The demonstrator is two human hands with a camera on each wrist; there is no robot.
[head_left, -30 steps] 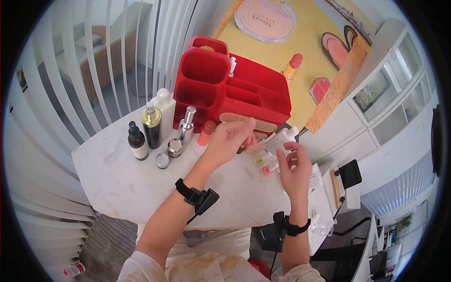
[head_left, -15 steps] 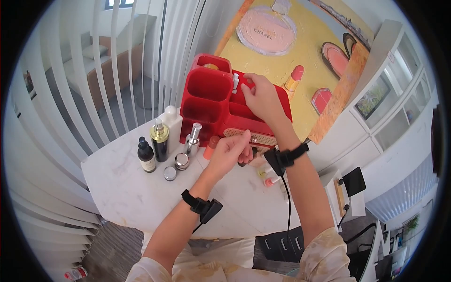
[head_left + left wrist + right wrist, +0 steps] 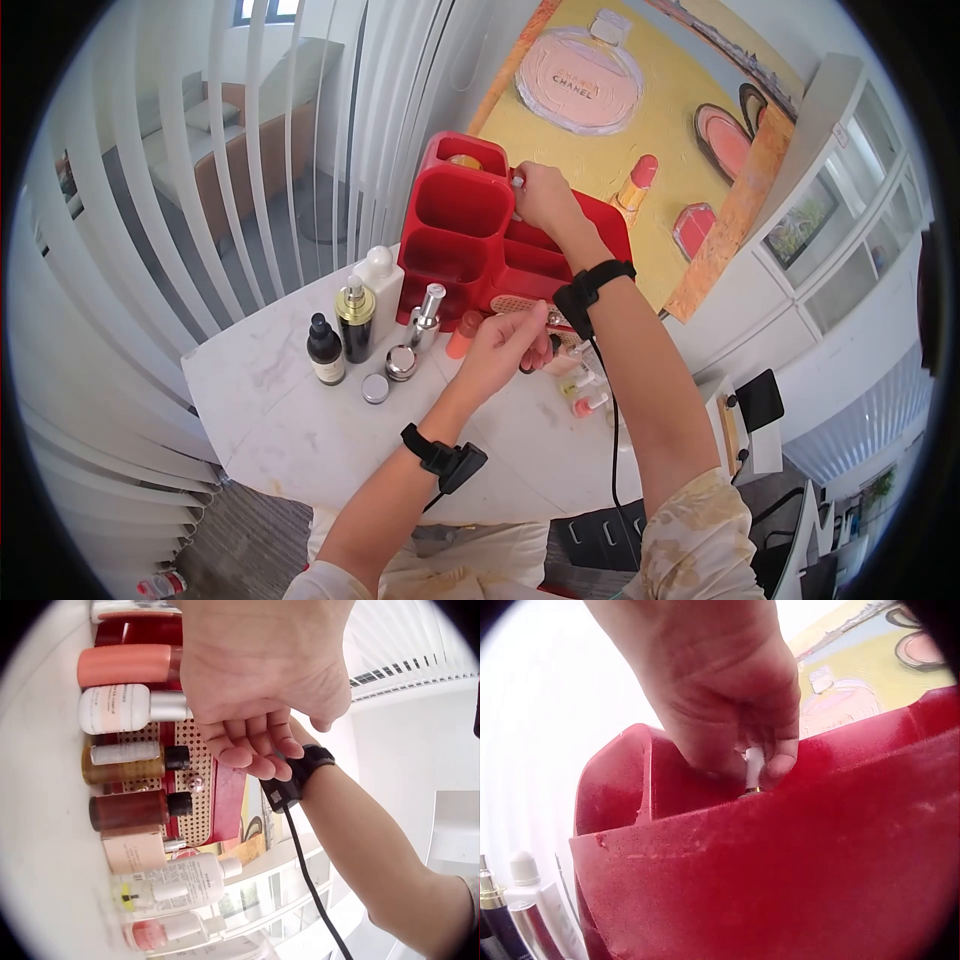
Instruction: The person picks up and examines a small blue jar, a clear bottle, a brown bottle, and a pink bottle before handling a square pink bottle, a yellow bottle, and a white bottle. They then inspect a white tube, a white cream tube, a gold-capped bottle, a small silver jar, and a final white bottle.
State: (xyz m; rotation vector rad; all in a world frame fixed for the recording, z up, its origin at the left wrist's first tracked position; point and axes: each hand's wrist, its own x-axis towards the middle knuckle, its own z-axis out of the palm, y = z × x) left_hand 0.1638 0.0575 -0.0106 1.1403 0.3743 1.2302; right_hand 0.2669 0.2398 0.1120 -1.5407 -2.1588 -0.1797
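My right hand reaches into the rear compartment of a red cosmetics organizer. Between thumb and fingers it pinches a small white-capped bottle with a gold ring under the cap; the lower part is hidden behind the red wall. In front of the organizer's woven drawer fronts hovers my left hand, fingers loosely curled and holding nothing. Close to it in the left wrist view are a coral tube, a white bottle with silver cap, an amber bottle and a dark red bottle.
Left on the marble table stand a dark dropper bottle, a gold-collared pump bottle, a silver spray bottle and two small jars. Small pink and yellow bottles stand at right. A painting leans behind; a black cable hangs from the right wrist.
My right hand has moved from the bottles at right, up over the organizer, then left to the white-capped bottle, now pinching it. My left hand stays near the drawers.
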